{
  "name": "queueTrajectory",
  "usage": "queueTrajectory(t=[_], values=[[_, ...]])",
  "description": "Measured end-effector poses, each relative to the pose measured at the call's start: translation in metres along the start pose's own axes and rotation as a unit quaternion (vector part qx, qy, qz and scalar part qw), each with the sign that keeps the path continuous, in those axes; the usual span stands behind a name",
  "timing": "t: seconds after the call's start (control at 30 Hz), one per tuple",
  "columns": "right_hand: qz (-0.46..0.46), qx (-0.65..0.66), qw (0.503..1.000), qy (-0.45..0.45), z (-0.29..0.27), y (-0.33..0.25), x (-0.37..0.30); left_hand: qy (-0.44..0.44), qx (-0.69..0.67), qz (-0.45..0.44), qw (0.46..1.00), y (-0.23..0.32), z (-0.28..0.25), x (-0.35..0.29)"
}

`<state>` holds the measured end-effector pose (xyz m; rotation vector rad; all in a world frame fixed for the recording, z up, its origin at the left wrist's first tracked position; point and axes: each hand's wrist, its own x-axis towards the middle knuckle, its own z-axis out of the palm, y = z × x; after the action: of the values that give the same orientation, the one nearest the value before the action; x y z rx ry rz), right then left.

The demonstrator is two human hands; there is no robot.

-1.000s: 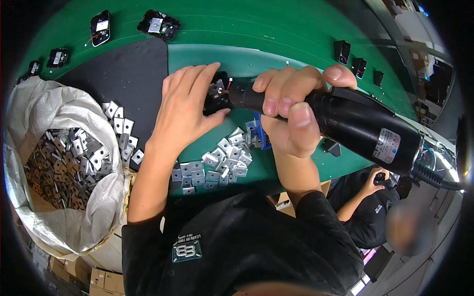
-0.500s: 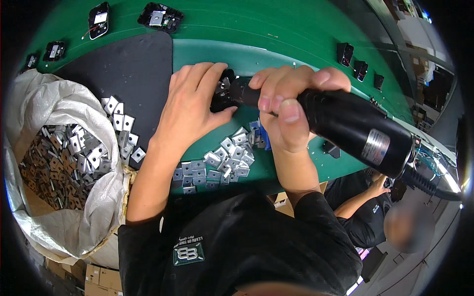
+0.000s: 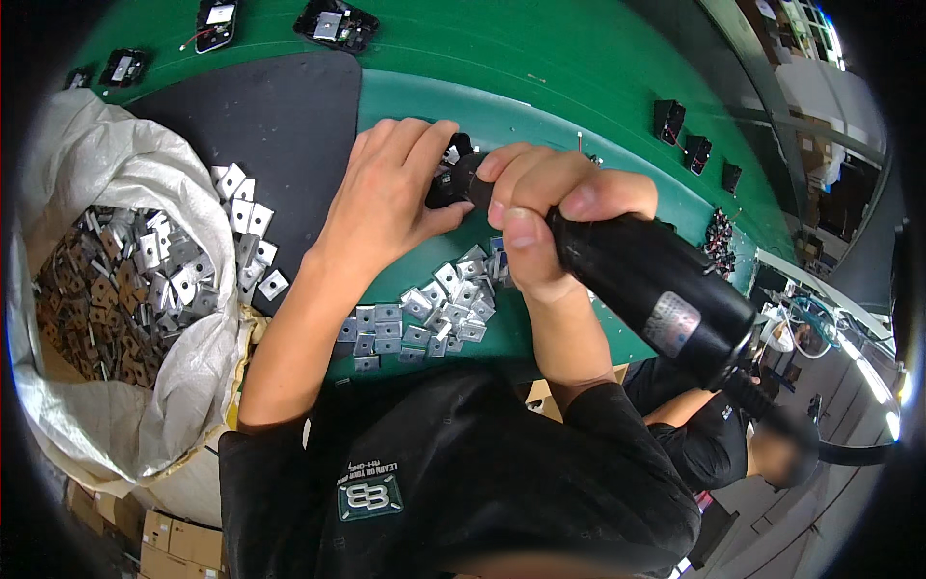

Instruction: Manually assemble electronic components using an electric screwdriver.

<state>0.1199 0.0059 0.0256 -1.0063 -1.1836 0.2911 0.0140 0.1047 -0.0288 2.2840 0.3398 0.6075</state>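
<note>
My left hand (image 3: 381, 207) is closed on a small black plastic housing (image 3: 444, 189), which it steadies on the green bench. Fingers and tool hide most of that housing. In my right hand (image 3: 569, 198) is a black electric screwdriver (image 3: 656, 285), gripped round its body and tilted with its cable end down to the right. Its nose meets the housing; the bit itself cannot be seen. Below and between my hands lies a pile of small silver metal plates with holes (image 3: 449, 304). A bit of blue shows behind my right wrist.
A white woven sack (image 3: 183, 405) full of metal plates stands at the left. More plates (image 3: 249, 227) lie beside it on a black mat (image 3: 289, 106). Opened black housings (image 3: 336, 25) line the far belt, others (image 3: 669, 121) the right. A co-worker (image 3: 709, 439) is at lower right.
The screwdriver's cable end has swung down and left, and my right hand turned with it. My left hand still holds the housing. The whole view has shifted slightly.
</note>
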Motion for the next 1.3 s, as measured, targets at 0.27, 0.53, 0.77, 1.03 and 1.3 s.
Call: queueTrajectory(t=[0.27,0.53,0.77,1.03,1.3], values=[[-0.056,-0.032,0.998,-0.026,0.004,0.006,0.000,0.021,0.015,0.023,0.999,-0.002,0.003,-0.002],[-0.064,0.038,0.997,0.032,-0.014,-0.014,0.007,0.010,0.027,0.019,0.999,0.007,0.000,-0.001],[-0.057,0.107,0.987,0.103,-0.070,-0.101,0.010,-0.015,0.056,0.052,0.997,-0.003,0.011,0.047],[-0.039,0.163,0.984,0.065,-0.110,-0.110,0.001,-0.128,0.115,0.036,0.984,-0.013,-0.021,0.116],[-0.011,0.179,0.982,0.059,-0.124,-0.119,-0.004,0.057,0.123,0.173,0.975,0.058,-0.064,-0.034]])
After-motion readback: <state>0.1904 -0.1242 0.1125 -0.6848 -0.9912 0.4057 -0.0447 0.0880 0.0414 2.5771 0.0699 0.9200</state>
